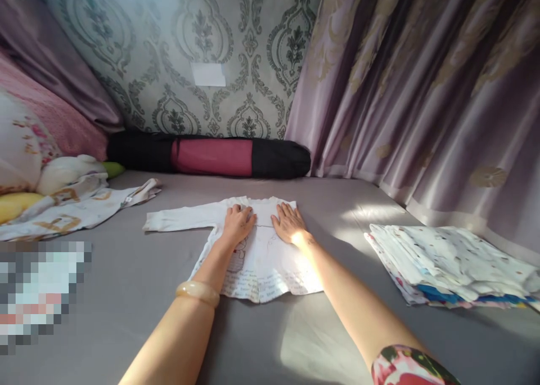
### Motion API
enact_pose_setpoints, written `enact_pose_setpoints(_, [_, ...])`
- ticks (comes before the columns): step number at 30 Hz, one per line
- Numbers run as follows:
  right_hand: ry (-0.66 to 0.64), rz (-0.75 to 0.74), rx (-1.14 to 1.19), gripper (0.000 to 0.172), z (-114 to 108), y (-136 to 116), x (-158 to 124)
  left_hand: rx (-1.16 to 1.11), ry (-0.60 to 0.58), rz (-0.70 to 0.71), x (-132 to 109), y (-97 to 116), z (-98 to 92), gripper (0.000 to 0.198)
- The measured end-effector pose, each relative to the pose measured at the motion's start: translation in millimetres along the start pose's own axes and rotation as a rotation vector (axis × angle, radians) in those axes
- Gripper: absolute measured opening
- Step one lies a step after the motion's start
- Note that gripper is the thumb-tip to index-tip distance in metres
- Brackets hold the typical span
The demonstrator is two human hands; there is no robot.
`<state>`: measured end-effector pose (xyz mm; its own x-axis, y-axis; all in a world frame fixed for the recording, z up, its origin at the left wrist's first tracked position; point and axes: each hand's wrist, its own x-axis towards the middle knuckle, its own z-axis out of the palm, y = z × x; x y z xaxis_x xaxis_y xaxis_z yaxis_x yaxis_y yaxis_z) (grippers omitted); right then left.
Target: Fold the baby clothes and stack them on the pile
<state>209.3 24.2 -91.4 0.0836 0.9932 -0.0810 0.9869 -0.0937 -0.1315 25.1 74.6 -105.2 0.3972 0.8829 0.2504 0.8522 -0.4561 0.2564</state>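
Observation:
A small white long-sleeved baby shirt (261, 267) with a printed front lies flat on the grey bed sheet (126, 295). Its left sleeve (177, 219) stretches out to the left; the right sleeve seems folded in. My left hand (238, 223) rests palm down on the shirt's upper part, fingers stretched out. My right hand (289, 223) lies flat beside it on the shirt, fingers apart. A pale bangle (198, 292) sits on my left wrist.
A stack of folded printed cloths (451, 264) lies at the right. Loose patterned clothes (71, 207) and a soft toy (67, 171) are at the left. A black and red rolled bag (211, 155) lies along the wall. Curtains (422, 92) hang at the right.

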Motion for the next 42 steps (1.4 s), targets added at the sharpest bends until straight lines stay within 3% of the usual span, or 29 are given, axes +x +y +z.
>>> enact_pose_setpoints(6, [0.044, 0.026, -0.005, 0.067, -16, 9, 1, -0.037, -0.010, -0.031, 1, 3, -3.3, 0.041])
enact_pose_setpoints(10, [0.016, 0.077, -0.011, 0.070, -8, 15, 5, -0.013, 0.010, -0.127, 0, -1, 1.1, 0.040])
enact_pose_setpoints(15, [0.008, 0.076, 0.008, 0.070, 1, 17, 8, -0.011, 0.003, -0.135, 0, -4, 4.6, 0.040])
enact_pose_setpoints(21, [-0.050, 0.074, 0.015, 0.069, -14, 18, 11, 0.013, 0.078, -0.129, 0, -6, 4.5, 0.038])
enact_pose_setpoints(25, [-0.007, 0.041, 0.019, 0.067, -16, 20, 19, 0.016, 0.126, -0.115, -2, -6, -1.7, 0.035])
enact_pose_setpoints(32, [-0.023, 0.046, 0.038, 0.070, 1, 23, 25, -0.052, -0.049, -0.144, -7, 3, -17.1, 0.036])
enact_pose_setpoints(37, [-0.070, 0.074, 0.024, 0.069, -13, 18, 25, -0.062, -0.072, -0.149, -7, 5, -22.2, 0.037])
enact_pose_setpoints(42, [0.000, 0.049, 0.048, 0.066, -20, -2, 31, -0.133, -0.074, -0.166, -2, 1, -23.4, 0.038])
